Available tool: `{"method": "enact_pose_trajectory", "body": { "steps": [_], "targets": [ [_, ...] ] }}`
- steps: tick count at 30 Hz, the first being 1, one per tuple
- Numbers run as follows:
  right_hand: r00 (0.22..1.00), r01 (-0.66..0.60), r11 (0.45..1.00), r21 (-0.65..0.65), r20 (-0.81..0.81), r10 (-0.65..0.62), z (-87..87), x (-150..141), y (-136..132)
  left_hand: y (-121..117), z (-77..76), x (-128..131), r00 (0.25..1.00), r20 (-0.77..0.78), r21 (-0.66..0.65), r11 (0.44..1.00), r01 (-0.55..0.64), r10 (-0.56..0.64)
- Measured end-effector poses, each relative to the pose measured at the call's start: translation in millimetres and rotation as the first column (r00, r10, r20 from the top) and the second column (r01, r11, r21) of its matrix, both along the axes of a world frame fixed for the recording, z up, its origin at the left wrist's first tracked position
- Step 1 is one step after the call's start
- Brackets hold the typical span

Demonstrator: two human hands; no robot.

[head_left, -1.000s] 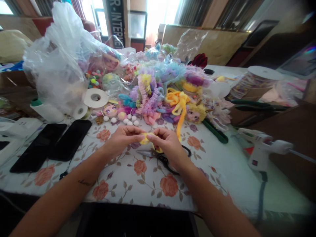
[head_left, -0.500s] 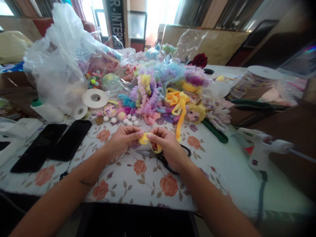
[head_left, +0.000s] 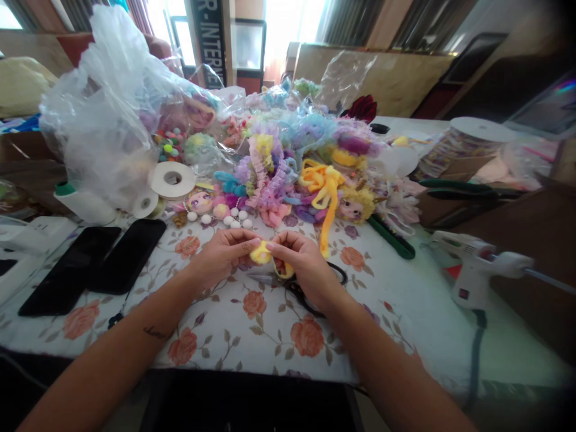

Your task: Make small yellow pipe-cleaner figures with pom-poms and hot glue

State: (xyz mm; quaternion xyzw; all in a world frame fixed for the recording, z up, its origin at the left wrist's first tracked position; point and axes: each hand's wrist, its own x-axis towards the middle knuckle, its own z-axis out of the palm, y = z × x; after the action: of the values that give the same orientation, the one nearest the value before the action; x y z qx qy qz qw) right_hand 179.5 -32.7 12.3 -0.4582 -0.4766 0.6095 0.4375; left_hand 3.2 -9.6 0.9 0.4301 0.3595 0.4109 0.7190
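A small loop of fuzzy yellow pipe cleaner (head_left: 261, 253) is pinched between both hands, over the flowered cloth. My left hand (head_left: 225, 255) grips its left side between thumb and fingertips. From the other side, my right hand (head_left: 302, 261) pinches it, and a yellow length curls down below the right fingers. Black-handled scissors (head_left: 339, 274) lie beneath my right hand, partly hidden by it. Behind the hands, a bundle of orange-yellow pipe cleaner (head_left: 324, 183) trails one strand towards the right hand.
Two black phones (head_left: 130, 255) lie at left near white tape rolls (head_left: 159, 180) and a plastic bag (head_left: 108, 114). Fluffy pastel crafts (head_left: 270, 180) and doll heads (head_left: 353, 205) are heaped behind. A glue gun (head_left: 472, 264) and green-handled tool (head_left: 391, 237) are at right.
The yellow loop has turned slightly between the fingertips and shows rounder, a little further left. Both hands keep their pinch in nearly the same place.
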Motion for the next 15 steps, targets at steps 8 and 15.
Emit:
{"method": "enact_pose_trajectory", "body": {
  "steps": [8, 15],
  "targets": [
    [0.999, 0.031, 0.999, 0.007, -0.027, -0.031, -1.1, 0.8, 0.6, 0.8, 1.3, -2.4, 1.000, -0.019, 0.061, 0.998, 0.018, -0.017],
    [0.997, 0.045, 0.997, 0.069, 0.060, -0.049, 0.6, 0.4, -0.3, 1.0, -0.6, -5.1, 0.996, -0.091, 0.089, 0.996, 0.018, -0.010]
  ]
}}
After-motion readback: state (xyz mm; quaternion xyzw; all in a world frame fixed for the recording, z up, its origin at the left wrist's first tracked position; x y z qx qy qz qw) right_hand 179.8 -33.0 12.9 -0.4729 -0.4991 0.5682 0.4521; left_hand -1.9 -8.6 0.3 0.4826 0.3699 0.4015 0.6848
